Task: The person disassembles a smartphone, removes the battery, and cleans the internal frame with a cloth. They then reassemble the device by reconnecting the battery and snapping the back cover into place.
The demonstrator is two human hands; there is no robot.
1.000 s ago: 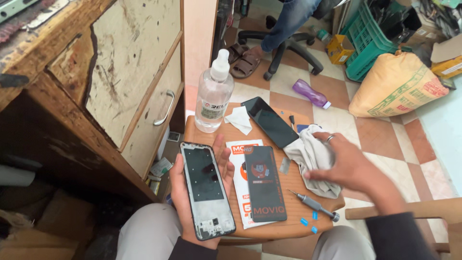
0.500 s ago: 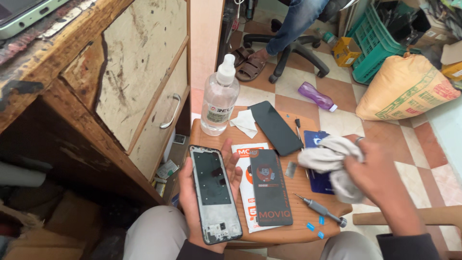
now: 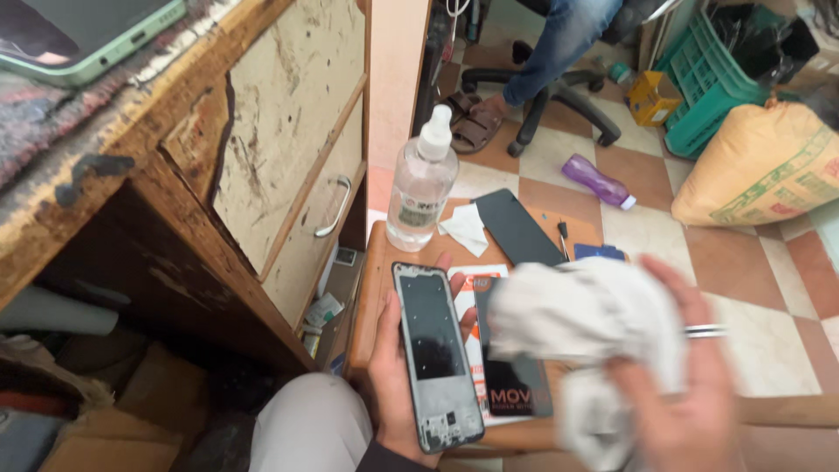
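While your left hand (image 3: 398,376) is cradling the phone frame (image 3: 437,357) from underneath, fingers curled up around its edges, you are keeping its open face turned up towards you, just above the near edge of the small wooden table (image 3: 377,262). Your right hand (image 3: 677,385) is bunching a pale cloth (image 3: 585,319) in a loose fist; it is blurred, so the exact finger grip is hard to tell. You are holding the cloth just right of the frame, close enough to wipe it but not touching. A clear spray bottle (image 3: 422,183) is standing upright at the table's far edge, within easy reach. A dark glass panel (image 3: 517,227) is lying flat beside it, and a printed card (image 3: 516,385) is resting under the cloth.
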